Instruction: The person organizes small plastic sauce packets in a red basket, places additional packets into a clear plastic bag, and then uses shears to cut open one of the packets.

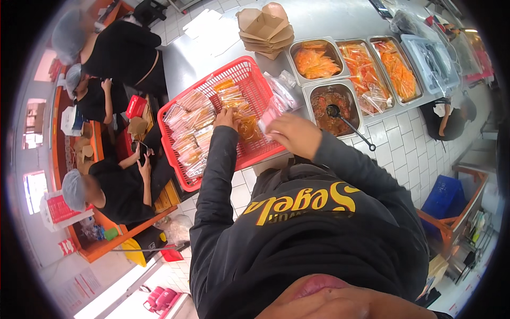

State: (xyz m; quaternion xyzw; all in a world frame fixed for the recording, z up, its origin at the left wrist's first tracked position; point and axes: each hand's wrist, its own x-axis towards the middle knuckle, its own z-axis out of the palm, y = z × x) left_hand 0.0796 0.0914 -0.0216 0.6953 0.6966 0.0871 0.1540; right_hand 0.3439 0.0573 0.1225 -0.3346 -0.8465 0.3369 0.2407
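A red plastic basket (167, 147) stands before me on the steel table. Clear sachets with pale pink strips (191, 127) fill its left side, and amber sauce sachets (251, 129) lie in its middle. My left hand (228, 119) reaches into the basket with its fingers at the amber sachets; whether it grips one is hard to see. Over the basket's right rim, my right hand (297, 134) has its fingertips on a pink-and-white plastic packet (271, 113). More plastic packets (283, 89) lie just beyond, next to the basket.
Steel pans of bagged orange food (318, 63) line the right of the table (183, 75). A pan of red-brown sauce (330, 107) holds a black ladle (350, 125). Brown cardboard boxes (265, 30) are stacked at the back. Several people in dark clothes work nearby, mostly at left.
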